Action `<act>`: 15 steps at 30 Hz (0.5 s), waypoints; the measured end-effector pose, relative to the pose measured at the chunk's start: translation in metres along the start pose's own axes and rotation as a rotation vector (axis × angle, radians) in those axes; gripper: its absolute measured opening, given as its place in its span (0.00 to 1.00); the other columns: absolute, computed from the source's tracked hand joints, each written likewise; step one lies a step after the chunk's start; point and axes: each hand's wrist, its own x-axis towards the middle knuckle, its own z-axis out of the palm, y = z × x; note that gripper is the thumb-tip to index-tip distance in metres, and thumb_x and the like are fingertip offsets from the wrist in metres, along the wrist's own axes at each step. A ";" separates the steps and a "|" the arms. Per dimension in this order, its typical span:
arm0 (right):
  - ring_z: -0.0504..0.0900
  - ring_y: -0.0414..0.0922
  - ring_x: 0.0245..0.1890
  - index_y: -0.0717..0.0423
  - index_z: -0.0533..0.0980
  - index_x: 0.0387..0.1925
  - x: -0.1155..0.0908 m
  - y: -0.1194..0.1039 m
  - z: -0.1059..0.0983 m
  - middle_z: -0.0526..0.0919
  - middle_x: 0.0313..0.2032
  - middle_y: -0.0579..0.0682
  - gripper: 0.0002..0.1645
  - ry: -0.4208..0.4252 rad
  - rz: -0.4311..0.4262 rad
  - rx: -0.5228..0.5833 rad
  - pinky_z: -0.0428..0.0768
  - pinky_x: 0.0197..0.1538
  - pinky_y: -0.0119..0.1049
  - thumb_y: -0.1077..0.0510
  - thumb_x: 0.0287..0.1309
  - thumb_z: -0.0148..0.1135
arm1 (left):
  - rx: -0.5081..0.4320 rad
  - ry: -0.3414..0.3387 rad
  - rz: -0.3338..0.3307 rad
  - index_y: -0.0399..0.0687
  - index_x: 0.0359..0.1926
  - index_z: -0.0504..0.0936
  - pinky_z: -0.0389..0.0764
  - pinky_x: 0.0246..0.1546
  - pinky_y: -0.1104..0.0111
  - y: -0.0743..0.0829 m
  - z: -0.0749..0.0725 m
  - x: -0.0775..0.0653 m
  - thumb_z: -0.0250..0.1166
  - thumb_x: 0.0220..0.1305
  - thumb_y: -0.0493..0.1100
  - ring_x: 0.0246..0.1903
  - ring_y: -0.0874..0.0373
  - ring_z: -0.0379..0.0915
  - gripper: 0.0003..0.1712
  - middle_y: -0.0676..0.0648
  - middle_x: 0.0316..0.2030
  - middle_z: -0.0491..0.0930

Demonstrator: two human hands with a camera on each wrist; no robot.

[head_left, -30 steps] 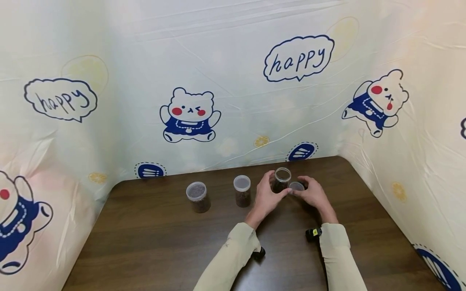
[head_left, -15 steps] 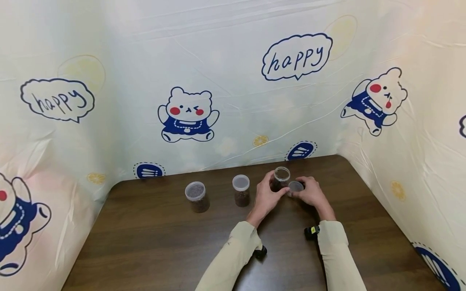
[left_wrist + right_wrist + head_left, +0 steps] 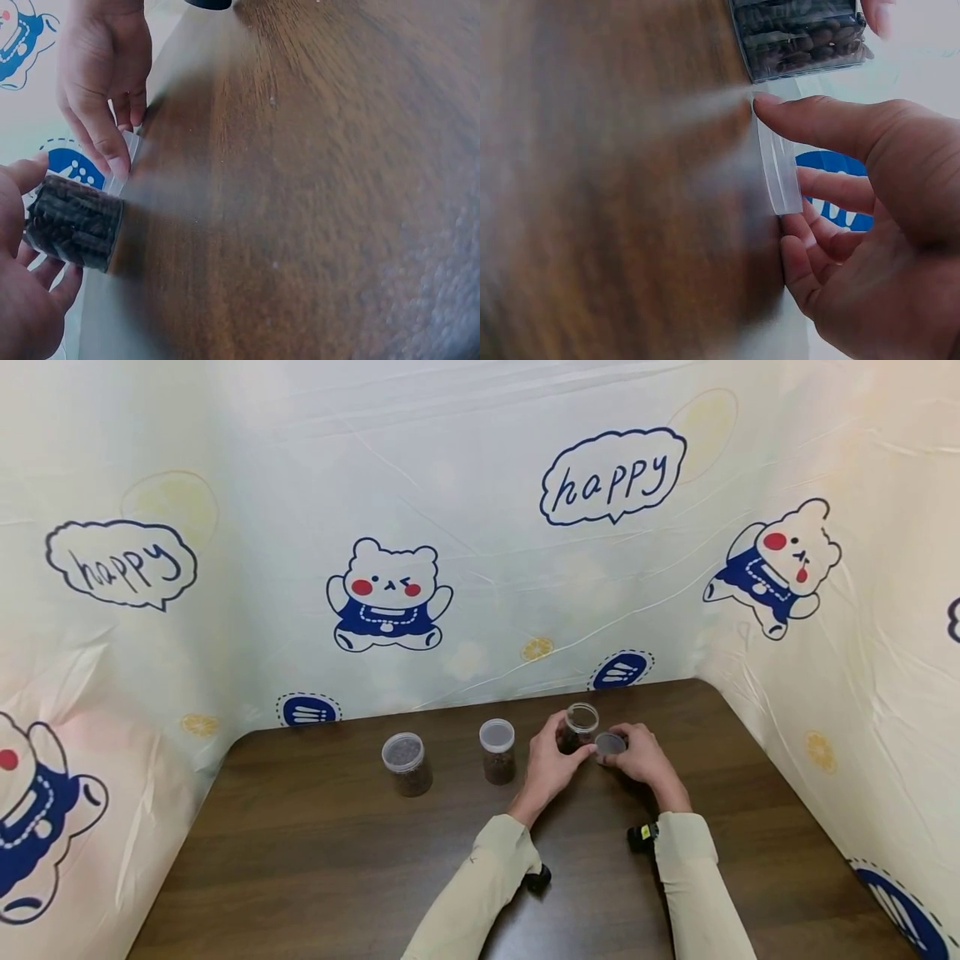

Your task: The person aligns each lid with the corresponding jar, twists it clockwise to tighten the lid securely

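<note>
An uncovered clear jar (image 3: 581, 718) of dark brown beans stands near the back of the table. My left hand (image 3: 551, 767) grips it, thumb and fingers on opposite sides; the left wrist view shows the beans filling the jar (image 3: 75, 221). Just right of it, my right hand (image 3: 643, 762) pinches a round translucent lid (image 3: 611, 744) by its edge. In the right wrist view the lid (image 3: 778, 169) lies flat at the tabletop, close beside the jar's base, thumb at one side and fingers at the other.
Two more jars with lids on and dark contents stand to the left: a narrow jar (image 3: 498, 753) and a wider jar (image 3: 407, 766). The brown wooden table (image 3: 337, 860) ends at a printed curtain (image 3: 480, 568) behind and at both sides.
</note>
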 end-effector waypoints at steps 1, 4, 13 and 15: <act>0.73 0.64 0.55 0.71 0.75 0.63 0.000 0.000 0.000 0.73 0.60 0.73 0.37 -0.004 -0.004 -0.003 0.78 0.58 0.59 0.55 0.58 0.77 | -0.001 -0.003 -0.004 0.54 0.71 0.74 0.83 0.63 0.60 0.000 0.000 0.000 0.80 0.61 0.48 0.59 0.57 0.83 0.39 0.48 0.57 0.87; 0.76 0.64 0.54 0.71 0.75 0.63 0.001 0.000 -0.002 0.74 0.59 0.73 0.37 -0.019 -0.013 -0.012 0.79 0.59 0.60 0.55 0.58 0.76 | 0.003 -0.005 -0.010 0.57 0.71 0.74 0.82 0.63 0.60 0.002 -0.001 0.000 0.80 0.61 0.49 0.59 0.58 0.83 0.39 0.48 0.57 0.87; 0.81 0.60 0.50 0.71 0.75 0.62 -0.004 -0.006 -0.011 0.77 0.56 0.70 0.37 -0.048 -0.023 -0.048 0.82 0.56 0.58 0.54 0.58 0.77 | 0.005 -0.011 0.035 0.55 0.71 0.74 0.82 0.63 0.59 0.016 -0.008 -0.002 0.80 0.61 0.49 0.59 0.58 0.83 0.39 0.49 0.57 0.87; 0.81 0.59 0.49 0.71 0.76 0.62 -0.007 -0.009 -0.014 0.78 0.56 0.70 0.37 -0.047 -0.037 -0.058 0.82 0.56 0.57 0.54 0.58 0.78 | 0.007 -0.016 0.046 0.57 0.70 0.74 0.82 0.63 0.61 0.019 -0.010 -0.004 0.80 0.61 0.49 0.58 0.59 0.83 0.38 0.50 0.57 0.87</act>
